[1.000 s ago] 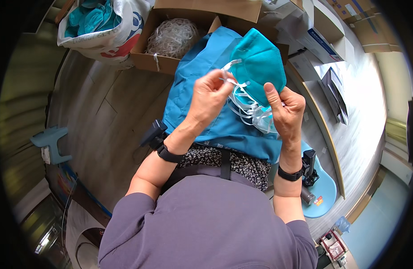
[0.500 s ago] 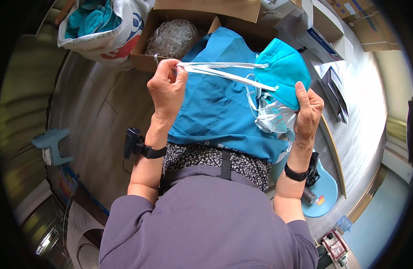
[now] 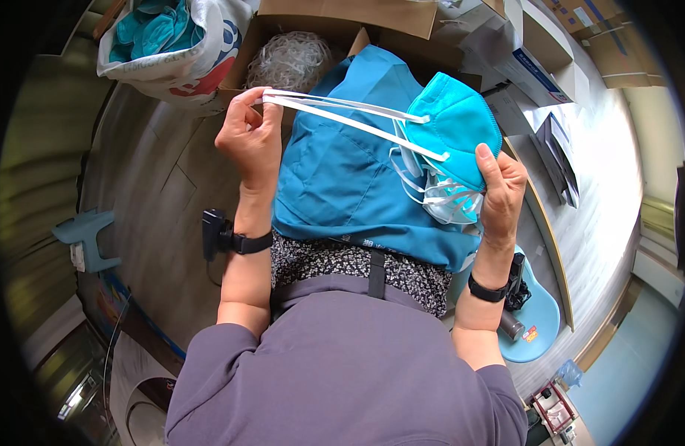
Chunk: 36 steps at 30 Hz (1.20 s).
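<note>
My right hand (image 3: pixel 501 189) grips the lower right edge of a teal face mask (image 3: pixel 455 126), thumb on its front. Pinched in the closed fingers of my left hand (image 3: pixel 250 137) are white ear straps (image 3: pixel 342 120), pulled taut from the mask toward the left. Under the mask hang several more masks (image 3: pixel 455 201) with white straps; whether my right hand holds them too is hard to see. A blue cloth (image 3: pixel 350 163) lies across my lap, below the straps.
Ahead is an open cardboard box (image 3: pixel 342 28) holding shredded white filler (image 3: pixel 292 61). A white sack (image 3: pixel 171 70) of teal masks stands at the far left. A light blue stool (image 3: pixel 539 316) with a dark cylinder is at my right, another stool (image 3: pixel 90 238) at left.
My left hand has moved left and slightly nearer, drawing the straps along. The mask and my right hand have shifted a little left and nearer.
</note>
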Each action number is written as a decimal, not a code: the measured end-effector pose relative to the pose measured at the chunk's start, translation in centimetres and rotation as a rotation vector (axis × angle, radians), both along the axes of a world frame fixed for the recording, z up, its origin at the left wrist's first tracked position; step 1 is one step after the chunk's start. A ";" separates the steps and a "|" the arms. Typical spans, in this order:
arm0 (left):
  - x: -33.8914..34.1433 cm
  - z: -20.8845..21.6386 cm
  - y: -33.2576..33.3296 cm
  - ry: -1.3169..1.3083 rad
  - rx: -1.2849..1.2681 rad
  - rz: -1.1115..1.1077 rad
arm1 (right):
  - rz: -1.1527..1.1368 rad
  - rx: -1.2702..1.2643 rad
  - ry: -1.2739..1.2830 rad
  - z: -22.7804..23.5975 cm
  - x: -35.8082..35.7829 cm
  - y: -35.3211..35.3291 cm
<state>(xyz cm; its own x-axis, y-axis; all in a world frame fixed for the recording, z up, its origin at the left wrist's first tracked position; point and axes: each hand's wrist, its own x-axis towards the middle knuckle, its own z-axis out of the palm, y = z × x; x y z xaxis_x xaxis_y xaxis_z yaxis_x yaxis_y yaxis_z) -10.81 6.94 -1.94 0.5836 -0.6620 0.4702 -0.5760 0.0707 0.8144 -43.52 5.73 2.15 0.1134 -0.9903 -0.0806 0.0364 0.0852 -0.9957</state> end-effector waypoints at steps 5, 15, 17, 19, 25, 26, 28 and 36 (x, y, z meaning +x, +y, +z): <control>1.6 0.3 -0.4 -0.229 0.104 0.057 | -0.001 -0.052 0.058 2.4 1.0 1.2; 0.3 2.7 0.6 1.100 0.190 -0.597 | -0.079 -0.014 0.004 -1.7 -1.5 -0.8; 1.1 3.8 1.3 1.256 0.362 -0.885 | -0.134 0.015 -0.067 -2.4 -1.5 -1.4; 0.8 4.4 2.0 1.251 0.398 -1.097 | -0.217 0.047 -0.113 -2.8 -1.4 -2.0; -3.2 4.0 3.2 1.781 0.083 -1.526 | 0.001 0.080 -0.056 -5.1 -0.1 -2.6; -4.4 3.9 3.1 1.866 0.007 -1.540 | 0.028 0.082 -0.002 -5.6 -0.1 -2.6; -5.5 3.8 3.1 1.880 0.153 -1.410 | 0.065 0.110 0.141 -7.4 -0.1 -3.0; -4.8 3.8 3.2 1.490 0.650 -1.002 | -0.120 -0.253 0.372 -3.2 2.4 -1.4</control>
<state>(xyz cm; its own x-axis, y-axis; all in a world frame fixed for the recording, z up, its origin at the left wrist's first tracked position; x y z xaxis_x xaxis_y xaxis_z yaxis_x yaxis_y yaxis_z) -15.58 10.09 1.83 -0.4317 -0.8068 -0.4034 0.5681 -0.5906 0.5731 -41.09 4.37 -1.04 0.0057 -0.9885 0.1514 -0.3324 -0.1447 -0.9320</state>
